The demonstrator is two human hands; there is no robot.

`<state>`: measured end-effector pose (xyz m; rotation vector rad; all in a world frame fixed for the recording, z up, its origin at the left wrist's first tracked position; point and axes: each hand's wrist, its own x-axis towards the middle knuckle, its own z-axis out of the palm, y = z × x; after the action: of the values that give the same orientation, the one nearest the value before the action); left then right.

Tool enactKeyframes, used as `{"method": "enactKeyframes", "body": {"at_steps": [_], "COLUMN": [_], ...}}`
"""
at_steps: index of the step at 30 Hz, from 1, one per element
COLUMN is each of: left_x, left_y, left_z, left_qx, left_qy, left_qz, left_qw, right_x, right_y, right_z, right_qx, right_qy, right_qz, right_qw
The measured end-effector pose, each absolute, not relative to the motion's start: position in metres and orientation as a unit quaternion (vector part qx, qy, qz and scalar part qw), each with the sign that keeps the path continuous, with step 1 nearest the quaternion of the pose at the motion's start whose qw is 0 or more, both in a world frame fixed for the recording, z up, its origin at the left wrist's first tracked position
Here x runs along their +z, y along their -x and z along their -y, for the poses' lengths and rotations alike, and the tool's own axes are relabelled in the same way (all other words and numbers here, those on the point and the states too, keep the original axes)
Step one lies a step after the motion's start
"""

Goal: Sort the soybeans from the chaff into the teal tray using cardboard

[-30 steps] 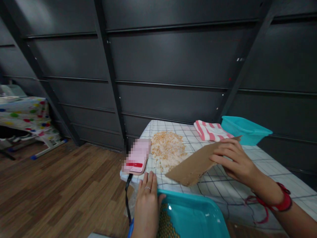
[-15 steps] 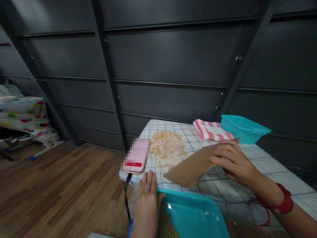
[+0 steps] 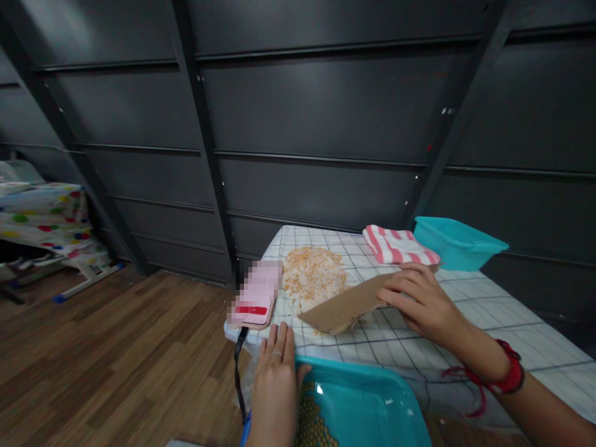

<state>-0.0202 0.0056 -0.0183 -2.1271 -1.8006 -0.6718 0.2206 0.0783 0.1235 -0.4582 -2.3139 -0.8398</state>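
Observation:
My right hand (image 3: pixel 419 301) grips a bent piece of brown cardboard (image 3: pixel 344 305), fingers over its upper edge. Its lower left edge touches a heap of yellowish beans mixed with white rice-like grains (image 3: pixel 316 270) on the tablecloth. My left hand (image 3: pixel 277 379) is open, fingers stretched flat toward the table's front edge, thumb beside the rim of a teal plastic basin (image 3: pixel 367 370). That basin is at the front edge of the table, and beans (image 3: pixel 316 425) lie in its left side. My left hand and forearm hide its left corner.
A pink phone (image 3: pixel 258 292) with a black strap (image 3: pixel 238 372) lies on the left of the checked tablecloth (image 3: pixel 382 335). Behind are a pink-striped folded cloth (image 3: pixel 400 245) and a second teal basin (image 3: pixel 459 245). A dark panelled wall (image 3: pixel 316 112) stands behind the table.
My right hand and the cardboard have shifted left and slightly farther from me, closer against the heap. A few beans now show near the cardboard's front edge. My left hand stays put.

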Motion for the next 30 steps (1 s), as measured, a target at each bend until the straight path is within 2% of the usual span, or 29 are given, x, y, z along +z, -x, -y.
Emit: {"method": "enactKeyframes", "body": {"at_steps": [9, 16, 30], "left_x": [-0.013, -0.012, -0.012], "left_y": [0.020, 0.018, 0.019], "left_z": [-0.004, -0.005, -0.005], "left_qx": [-0.241, -0.230, -0.228], "left_qy": [0.731, 0.736, 0.731], "left_qz": [0.619, 0.614, 0.620], "left_qw": [0.156, 0.167, 0.171], "right_x": [0.130, 0.122, 0.126], "right_y": [-0.245, -0.232, -0.247], "right_z": [-0.062, -0.066, -0.056], "right_qx": [-0.327, -0.341, -0.361], "right_qy": [0.171, 0.188, 0.180], "right_qz": [0.879, 0.855, 0.860], "right_qw": [0.303, 0.341, 0.311]}}
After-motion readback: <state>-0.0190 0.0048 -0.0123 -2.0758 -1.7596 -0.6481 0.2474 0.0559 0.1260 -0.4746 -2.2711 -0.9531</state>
